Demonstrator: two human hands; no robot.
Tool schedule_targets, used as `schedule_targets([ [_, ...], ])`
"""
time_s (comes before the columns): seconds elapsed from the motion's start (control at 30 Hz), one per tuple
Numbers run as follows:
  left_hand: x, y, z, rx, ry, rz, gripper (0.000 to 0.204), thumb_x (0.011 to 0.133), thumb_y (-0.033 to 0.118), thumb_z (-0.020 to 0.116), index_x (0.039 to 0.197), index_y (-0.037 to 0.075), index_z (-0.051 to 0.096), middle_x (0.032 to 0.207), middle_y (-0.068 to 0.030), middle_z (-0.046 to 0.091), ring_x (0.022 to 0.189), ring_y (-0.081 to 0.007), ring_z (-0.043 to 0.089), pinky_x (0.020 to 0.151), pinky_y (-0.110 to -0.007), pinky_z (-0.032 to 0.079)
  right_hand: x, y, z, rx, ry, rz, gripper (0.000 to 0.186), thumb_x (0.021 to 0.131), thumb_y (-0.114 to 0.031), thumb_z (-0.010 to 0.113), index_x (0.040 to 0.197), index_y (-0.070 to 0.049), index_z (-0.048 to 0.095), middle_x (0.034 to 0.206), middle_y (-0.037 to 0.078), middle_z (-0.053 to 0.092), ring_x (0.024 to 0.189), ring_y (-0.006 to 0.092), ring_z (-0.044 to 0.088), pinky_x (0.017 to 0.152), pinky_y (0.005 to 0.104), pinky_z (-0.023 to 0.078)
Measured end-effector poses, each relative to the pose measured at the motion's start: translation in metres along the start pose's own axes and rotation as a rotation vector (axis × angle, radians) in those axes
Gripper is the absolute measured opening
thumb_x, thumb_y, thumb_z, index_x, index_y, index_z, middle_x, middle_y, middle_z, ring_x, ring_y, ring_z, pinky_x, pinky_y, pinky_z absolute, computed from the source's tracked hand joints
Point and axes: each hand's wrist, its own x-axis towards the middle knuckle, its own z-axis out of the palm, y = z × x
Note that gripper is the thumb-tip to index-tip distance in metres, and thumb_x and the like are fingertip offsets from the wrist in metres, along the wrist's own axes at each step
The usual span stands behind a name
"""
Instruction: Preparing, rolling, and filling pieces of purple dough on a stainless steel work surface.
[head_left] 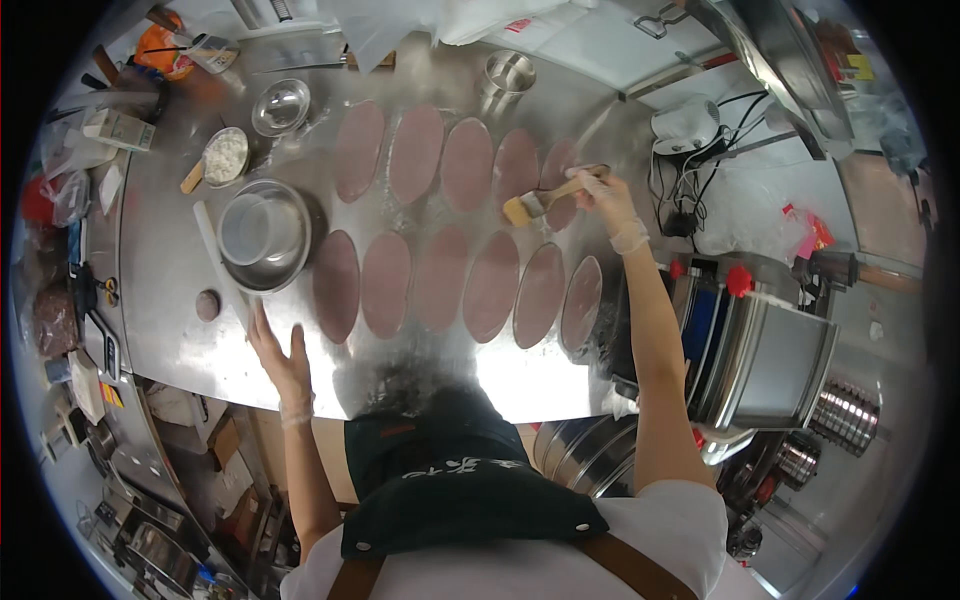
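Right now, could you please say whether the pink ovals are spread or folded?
Spread: the pink ovals lie flat in two rows on the table.

Comm. kitchen, prob. bakery: big grey s/steel worktable w/ flat pink dough-like ovals on top, heaped white powder twd its L end.

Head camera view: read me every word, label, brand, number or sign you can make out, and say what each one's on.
Dark green apron: white characters across the chest; I won't copy out printed words.
White-and-green carton: printing too small to read.
Pastry brush: no readable writing.
Pink dough ovals: no writing visible.
Any other print is too small or blurred to tell.
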Motion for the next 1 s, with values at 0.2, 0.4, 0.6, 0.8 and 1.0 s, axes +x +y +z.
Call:
schedule_targets([
  [0.2, -0.067, -0.018, -0.002, 0.103, 0.028, -0.076, 0.069, 0.083, -0.004, 0.061, 0.147, 0.006, 0.036, 0.146, -0.0192, 0.040, 0.135, -0.0376, 0.038, 0.112, -0.047, 0.032, 0.089, -0.004, -0.016, -0.052, 0.159, -0.143, 0.026, 0.097, -0.023, 0.058, 0.105, -0.001, 0.070, 0.070, 0.001, 0.060, 0.063, 0.0078, 0.055, 0.059, 0.0216, 0.043],
  [0.4, -0.087, -0.019, 0.008, 0.104, 0.056, -0.176, 0.068, 0.083, -0.005, 0.058, 0.147, 0.008, 0.038, 0.144, -0.0189, 0.043, 0.135, -0.0366, 0.039, 0.112, -0.045, 0.033, 0.071, -0.006, 0.016, -0.105, -0.286, 0.016, 0.024, 0.095, -0.023, 0.061, 0.101, -0.001, 0.070, 0.069, 0.001, 0.060, 0.058, 0.0078, 0.054, 0.056, 0.0220, 0.042],
  [0.6, -0.067, 0.018, 0.024, 0.160, -0.067, -0.038, 0.071, 0.081, -0.009, 0.058, 0.147, 0.008, 0.037, 0.142, -0.0189, 0.045, 0.134, -0.0373, 0.040, 0.110, -0.046, 0.035, 0.118, -0.002, -0.011, 0.131, 0.279, -0.226, 0.021, 0.094, -0.021, 0.063, 0.094, -0.001, 0.070, 0.069, 0.000, 0.061, 0.058, 0.0075, 0.055, 0.056, 0.0216, 0.043],
  [0.8, -0.064, 0.018, 0.027, 0.147, -0.084, -0.096, 0.073, 0.080, -0.010, 0.058, 0.147, 0.008, 0.037, 0.143, -0.0178, 0.043, 0.133, -0.0372, 0.041, 0.110, -0.046, 0.035, 0.062, 0.002, 0.003, -0.048, -0.339, 0.017, 0.027, 0.090, -0.032, 0.069, 0.086, -0.005, 0.071, 0.064, 0.000, 0.061, 0.056, 0.0076, 0.055, 0.052, 0.0229, 0.044],
  [1.0, -0.065, 0.019, 0.030, 0.122, -0.097, -0.099, 0.072, 0.080, -0.010, 0.059, 0.147, 0.008, 0.038, 0.143, -0.0184, 0.043, 0.133, -0.0365, 0.041, 0.111, -0.045, 0.034, 0.121, 0.002, -0.055, 0.050, 0.315, -0.239, 0.027, 0.089, -0.032, 0.070, 0.094, -0.005, 0.072, 0.069, 0.002, 0.062, 0.058, 0.0068, 0.054, 0.053, 0.0215, 0.044],
])
